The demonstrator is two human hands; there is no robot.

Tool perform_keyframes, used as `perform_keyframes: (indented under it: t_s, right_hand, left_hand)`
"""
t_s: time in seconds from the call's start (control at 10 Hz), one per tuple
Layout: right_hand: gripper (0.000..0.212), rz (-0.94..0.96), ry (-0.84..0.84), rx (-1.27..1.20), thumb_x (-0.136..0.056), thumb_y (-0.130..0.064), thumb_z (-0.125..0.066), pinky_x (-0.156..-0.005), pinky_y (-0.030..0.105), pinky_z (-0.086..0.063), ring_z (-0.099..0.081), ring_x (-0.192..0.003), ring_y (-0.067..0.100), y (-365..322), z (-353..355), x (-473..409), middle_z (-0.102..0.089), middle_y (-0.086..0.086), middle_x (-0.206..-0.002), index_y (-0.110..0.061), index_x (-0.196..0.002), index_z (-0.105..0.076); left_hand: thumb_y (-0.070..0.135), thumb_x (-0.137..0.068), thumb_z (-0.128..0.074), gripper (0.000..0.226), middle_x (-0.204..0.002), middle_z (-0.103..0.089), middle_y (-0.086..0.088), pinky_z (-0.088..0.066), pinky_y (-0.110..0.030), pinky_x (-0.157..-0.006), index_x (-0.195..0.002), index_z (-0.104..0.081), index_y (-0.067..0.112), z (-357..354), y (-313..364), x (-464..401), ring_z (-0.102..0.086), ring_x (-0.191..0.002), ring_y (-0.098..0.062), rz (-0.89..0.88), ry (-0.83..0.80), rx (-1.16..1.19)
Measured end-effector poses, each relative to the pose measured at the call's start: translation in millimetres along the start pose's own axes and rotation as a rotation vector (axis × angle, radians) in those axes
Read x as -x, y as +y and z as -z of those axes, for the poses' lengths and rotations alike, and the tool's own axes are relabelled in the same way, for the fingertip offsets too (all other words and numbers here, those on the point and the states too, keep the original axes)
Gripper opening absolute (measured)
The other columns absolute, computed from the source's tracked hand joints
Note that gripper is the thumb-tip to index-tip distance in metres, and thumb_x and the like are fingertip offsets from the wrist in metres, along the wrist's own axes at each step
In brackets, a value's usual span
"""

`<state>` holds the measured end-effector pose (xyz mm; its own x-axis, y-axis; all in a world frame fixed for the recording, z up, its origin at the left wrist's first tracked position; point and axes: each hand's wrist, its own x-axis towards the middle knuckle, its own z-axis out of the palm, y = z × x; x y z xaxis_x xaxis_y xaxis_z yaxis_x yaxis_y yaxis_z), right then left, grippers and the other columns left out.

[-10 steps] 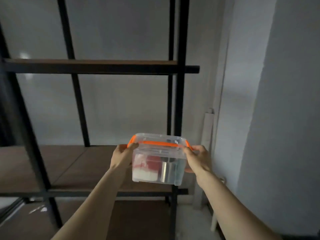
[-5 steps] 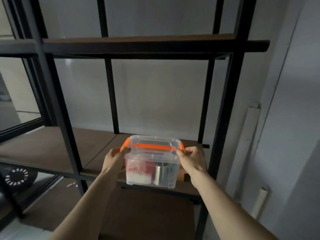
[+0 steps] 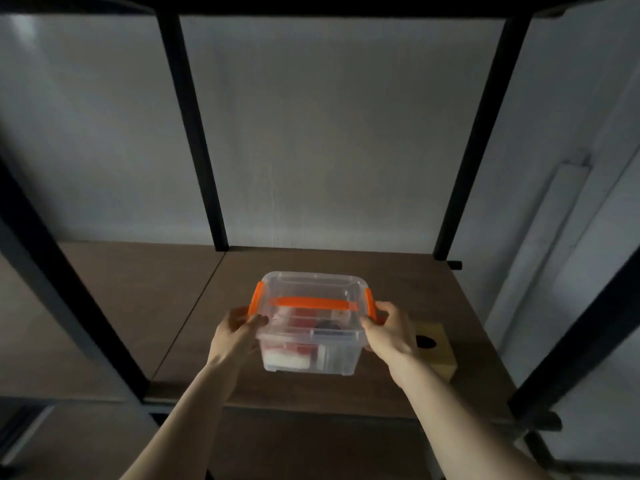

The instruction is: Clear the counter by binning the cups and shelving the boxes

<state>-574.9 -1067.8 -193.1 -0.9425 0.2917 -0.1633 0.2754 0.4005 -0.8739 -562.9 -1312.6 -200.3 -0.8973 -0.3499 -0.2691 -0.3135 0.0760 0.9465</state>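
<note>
- clear plastic storage box (image 3: 310,336), lid on, orange carry handle (image 3: 309,302) lying flat across the lid, orange side latches (image 3: 257,301) down at both ends.
- left hand (image 3: 234,335) has its fingers curled closed against the box's left end, thumb up by the latch.
- right hand (image 3: 389,331) grips the right end likewise, fingers wrapped round the latch side.
- box sits over the brown shelf board (image 3: 145,306), right of the board seam; whether its base touches the board cannot be told.
- contents dim: something red and white at left, a dark round shape at right.
- yellow wooden block (image 3: 437,355) with a dark round hole lies on the board just right of the box, partly behind the right hand.
- black metal uprights (image 3: 194,133) stand at the far edge against a grey wall (image 3: 329,133).
</note>
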Motion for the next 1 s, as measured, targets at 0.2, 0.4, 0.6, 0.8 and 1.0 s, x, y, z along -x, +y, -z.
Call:
perform_keyframes:
  t_s: [0.2, 0.4, 0.6, 0.8, 1.0]
  right_hand:
    - [0.034, -0.033, -0.02, 0.187, -0.101, -0.019, -0.062, -0.071, 0.021, -0.051, -0.059, -0.098, 0.015, 21.6, -41.5, -42.5, -0.066, 0.005, -0.124, -0.013, -0.134, -0.057]
    - [0.033, -0.057, -0.047, 0.373, -0.1, -0.015, -0.061, -0.085, 0.038, -0.063, -0.071, -0.104, 0.023, 50.4, -67.9, -69.7, -0.069, 0.003, -0.113, -0.014, -0.133, -0.058]
    - [0.034, -0.047, -0.01, 0.414, -0.098, -0.015, -0.064, -0.083, 0.042, -0.066, -0.073, -0.099, 0.024, 64.6, -77.8, -82.4, -0.071, 0.007, -0.114, -0.014, -0.131, -0.056]
    - [0.041, 0.007, -0.061, 0.532, -0.1, -0.029, -0.062, -0.089, 0.04, -0.063, -0.069, -0.109, 0.022, 60.7, -70.5, -76.0, -0.067, 0.003, -0.126, -0.019, -0.138, -0.05]
    - [0.055, 0.313, -0.074, 0.861, -0.102, -0.047, -0.052, -0.102, 0.04, -0.054, -0.054, -0.132, 0.025, 39.4, -34.0, -49.8, -0.048, 0.007, -0.147, -0.022, -0.149, -0.039]
  left_hand:
    - [0.036, -0.071, -0.072, 0.044, -0.104, -0.076, -0.004, -0.059, -0.043, -0.082, -0.113, -0.068, 0.024, -5.5, -33.9, -63.9, -0.07, -0.093, -0.024, 0.056, -0.062, -0.232]
    - [0.025, -0.089, -0.07, 0.032, -0.103, -0.072, -0.005, -0.049, -0.036, -0.08, -0.12, -0.069, 0.017, -19.2, -60.2, -96.3, -0.066, -0.093, -0.026, 0.017, -0.114, -0.455]
    - [0.055, -0.073, -0.064, 0.06, -0.11, -0.072, 0.0, -0.059, -0.048, -0.088, -0.124, -0.066, 0.023, -23.8, -88.5, -125.5, -0.069, -0.095, -0.022, -0.023, -0.156, -0.61]
    - [0.055, -0.087, -0.058, 0.053, -0.118, -0.064, -0.002, -0.059, -0.043, -0.085, -0.13, -0.058, 0.023, -26.4, -84.5, -118.8, -0.065, -0.098, -0.022, -0.098, -0.136, -0.806]
    - [0.068, -0.089, -0.049, 0.077, -0.145, -0.053, -0.003, -0.047, -0.042, -0.105, -0.153, -0.033, 0.027, -25.5, -48.5, -86.4, -0.051, -0.131, -0.026, -0.367, -0.095, -1.041]
